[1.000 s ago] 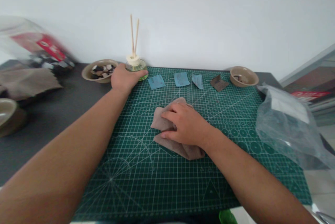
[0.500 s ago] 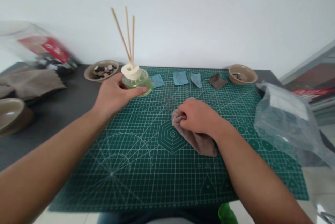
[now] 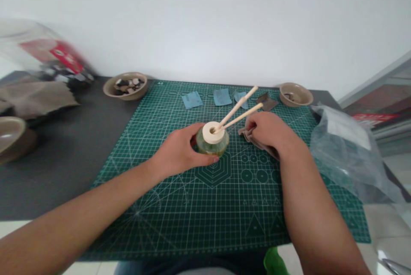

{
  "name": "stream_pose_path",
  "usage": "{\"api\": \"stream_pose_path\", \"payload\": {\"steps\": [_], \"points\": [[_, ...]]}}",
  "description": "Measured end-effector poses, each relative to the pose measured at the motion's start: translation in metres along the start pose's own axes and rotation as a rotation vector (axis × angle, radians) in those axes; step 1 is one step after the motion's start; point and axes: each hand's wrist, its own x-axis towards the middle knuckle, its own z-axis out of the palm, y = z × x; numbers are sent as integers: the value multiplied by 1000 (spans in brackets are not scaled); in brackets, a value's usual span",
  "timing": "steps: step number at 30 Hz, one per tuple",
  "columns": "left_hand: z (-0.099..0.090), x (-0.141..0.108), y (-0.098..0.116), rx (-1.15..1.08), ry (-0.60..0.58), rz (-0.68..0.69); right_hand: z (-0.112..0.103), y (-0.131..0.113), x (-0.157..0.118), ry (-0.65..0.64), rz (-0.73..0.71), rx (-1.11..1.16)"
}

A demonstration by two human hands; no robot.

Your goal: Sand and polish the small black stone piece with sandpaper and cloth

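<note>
Green cutting mat (image 3: 160,129) covers much of a dark tabletop (image 3: 73,138) against a white wall (image 3: 205,22). On the mat's middle, the left hand (image 3: 180,150) curls its fingers around a diffuser bottle (image 3: 212,138); to the bottle's right, the right hand (image 3: 268,131) bunches a cloth (image 3: 253,136) in closed fingers.

Around the cutting mat (image 3: 167,219), gridded white on green, blue was seen on the paper pieces (image 3: 192,100) atop it, brown on the cloth (image 3: 38,97) to its left.
</note>
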Motion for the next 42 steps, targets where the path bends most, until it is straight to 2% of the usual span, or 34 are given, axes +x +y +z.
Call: {"api": "stream_pose_path", "payload": {"steps": [5,11,17,20,23,26,28,31,34,39,42], "points": [[3,8,3,102,-58,-1,-4,-4,-1,-25,48,-28],[2,8,-3,145,-85,-21,-4,-13,-6,-87,-16,-30],[-11,13,5,240,-143,-51,-7,-20,-13,-90,-86,45],[-18,15,9,252,-216,-53,-11,-20,-18,-72,-134,122],[-22,15,7,241,-214,-9,-17,-23,-24,30,-173,261],[-23,13,2,216,-226,18,-20,-29,-30,143,-220,513],[-22,12,-1,190,-234,24,-17,-36,-33,186,-271,738],[-18,9,-6,191,-181,36,-4,-50,-39,263,-328,1005],[-13,7,-7,203,-145,43,11,-67,-43,451,-367,1025],[-13,9,-4,204,-153,33,23,-85,-45,670,-497,774],[-13,9,-3,207,-158,29,23,-86,-45,780,-448,808]]}}
